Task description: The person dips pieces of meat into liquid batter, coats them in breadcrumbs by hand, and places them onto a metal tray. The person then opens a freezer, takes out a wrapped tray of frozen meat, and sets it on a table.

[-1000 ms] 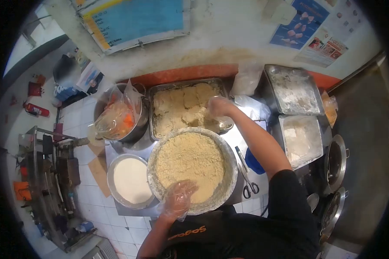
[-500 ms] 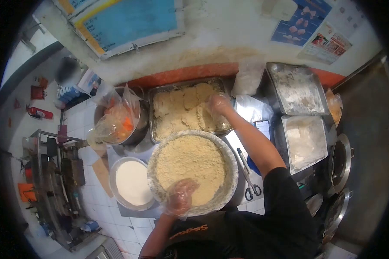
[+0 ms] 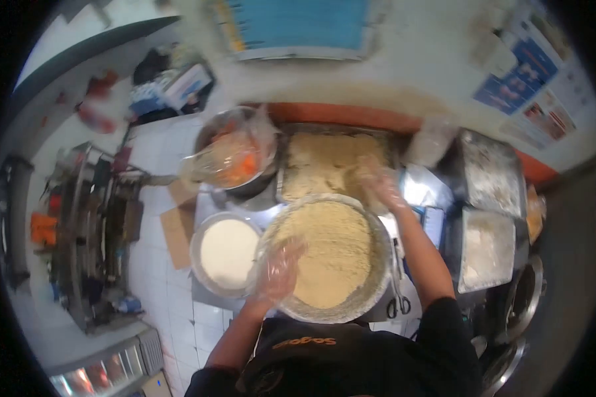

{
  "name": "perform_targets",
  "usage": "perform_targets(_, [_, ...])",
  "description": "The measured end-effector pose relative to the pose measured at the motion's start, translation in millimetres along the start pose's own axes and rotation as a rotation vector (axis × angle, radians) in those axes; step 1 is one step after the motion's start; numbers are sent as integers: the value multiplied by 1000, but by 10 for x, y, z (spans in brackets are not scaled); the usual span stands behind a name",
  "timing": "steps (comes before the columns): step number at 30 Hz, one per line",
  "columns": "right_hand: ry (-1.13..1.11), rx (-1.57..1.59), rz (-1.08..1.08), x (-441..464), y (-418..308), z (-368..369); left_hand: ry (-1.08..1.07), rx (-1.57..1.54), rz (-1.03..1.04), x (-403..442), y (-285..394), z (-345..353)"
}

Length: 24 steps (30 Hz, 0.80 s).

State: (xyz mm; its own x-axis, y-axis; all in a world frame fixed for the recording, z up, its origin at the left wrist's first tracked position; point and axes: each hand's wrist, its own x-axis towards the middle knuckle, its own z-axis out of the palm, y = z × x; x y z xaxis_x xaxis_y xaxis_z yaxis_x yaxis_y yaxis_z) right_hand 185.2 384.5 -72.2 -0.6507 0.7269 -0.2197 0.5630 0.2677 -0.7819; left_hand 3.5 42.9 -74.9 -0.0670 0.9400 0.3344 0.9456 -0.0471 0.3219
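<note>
A large round basin (image 3: 385, 264) in the middle holds pale yellow, crumbly breading (image 3: 331, 251). At its left rim is my left hand (image 3: 278, 271), in a clear plastic glove, with the fingers stretched out over the breading and nothing visible in them. My right hand (image 3: 381, 187), gloved too, is at the right end of a metal tray (image 3: 281, 182) behind the basin. Flat, breading-coated pieces (image 3: 324, 155) lie close together in that tray. Motion blurs the right fingers, so whether they hold a piece is unclear.
Left of the basin stands a bowl of white powder (image 3: 228, 253). A pot (image 3: 202, 142) with a plastic bag of orange contents is behind it. On the right are scissors (image 3: 398, 306), a phone (image 3: 433, 226), a clear bag (image 3: 432, 140) and floury metal trays (image 3: 487, 248).
The view has turned, so everything sits further right. My right hand has drawn slightly nearer the basin along the tray's right end. My left hand stays at the basin's left rim.
</note>
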Motion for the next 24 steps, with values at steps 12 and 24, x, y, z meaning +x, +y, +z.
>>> perform_targets(12, [207, 785, -8, -1371, -376, 375, -827, 414, -391, 2008, -2380, -1216])
perform_targets(24, [266, 1020, 150, -2237, -327, 588, -530, 499, -176, 2349, -2278, -435])
